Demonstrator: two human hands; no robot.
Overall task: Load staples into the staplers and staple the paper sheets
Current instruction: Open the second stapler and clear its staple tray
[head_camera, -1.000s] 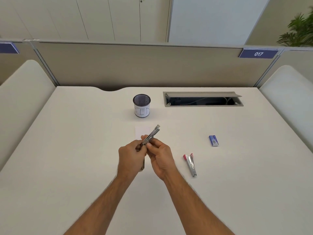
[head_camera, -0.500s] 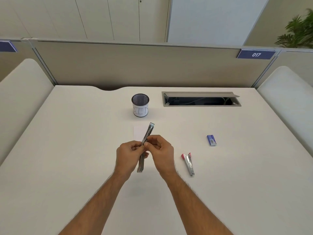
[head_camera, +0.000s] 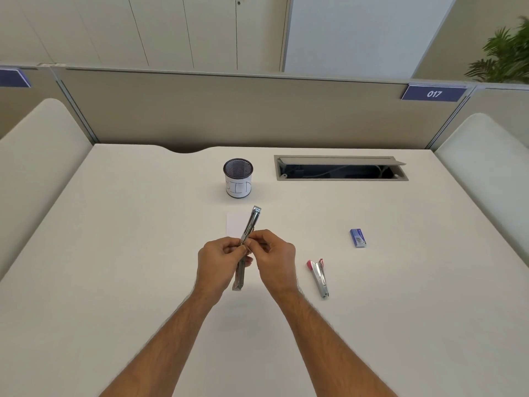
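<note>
A metal stapler [head_camera: 252,222], swung fully open into one long strip, is held above the middle of the desk. My left hand [head_camera: 219,262] grips its middle near the hinge. My right hand [head_camera: 274,257] pinches the same spot from the right with fingertips. The stapler's far arm points away over a small white paper sheet [head_camera: 236,224]; its near arm sticks out below my left hand. A second stapler [head_camera: 319,276] with pink ends lies shut on the desk to the right. A blue staple box [head_camera: 357,238] lies further right.
A mesh pen cup [head_camera: 238,179] stands behind the paper. An open cable hatch [head_camera: 340,169] is set into the white desk [head_camera: 114,253] at the back right. A beige partition runs along the far edge, with padded side panels left and right.
The open stapler has turned from slanting to the right to nearly straight ahead, and its near arm now shows below my left hand. Both hands stay at its hinge.
</note>
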